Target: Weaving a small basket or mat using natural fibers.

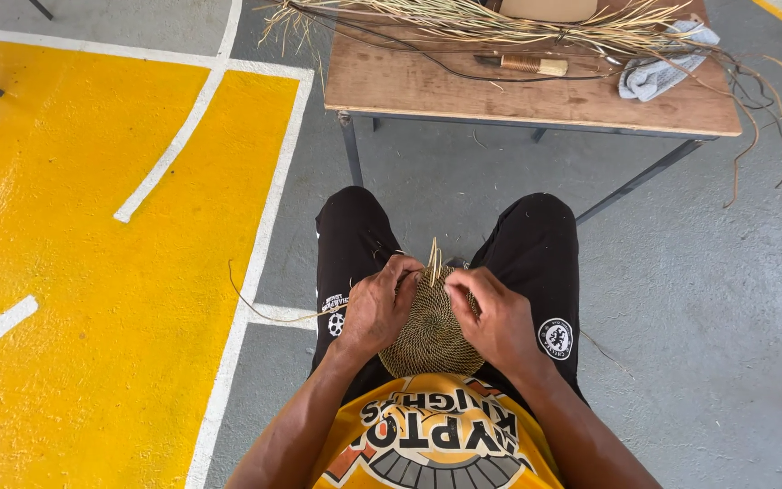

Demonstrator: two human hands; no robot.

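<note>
Resting on our lap below the wooden table (536, 95), a round, tan, tightly coiled woven-fibre disc (430, 335) shows loose strand ends at its far edge; our left hand (377, 308) and right hand (500, 317) pinch that edge.

Wooden table (427, 86), perhaps knife (522, 64), cloth (658, 74).

A round woven disc (429, 330) of tightly coiled, tan straw is held upright over the lap, between the knees. Its far rim is gripped by the left hand (375, 308) and the right hand (497, 317). A few loose pale straw ends (433, 257) are seen sticking up from that rim.
</note>
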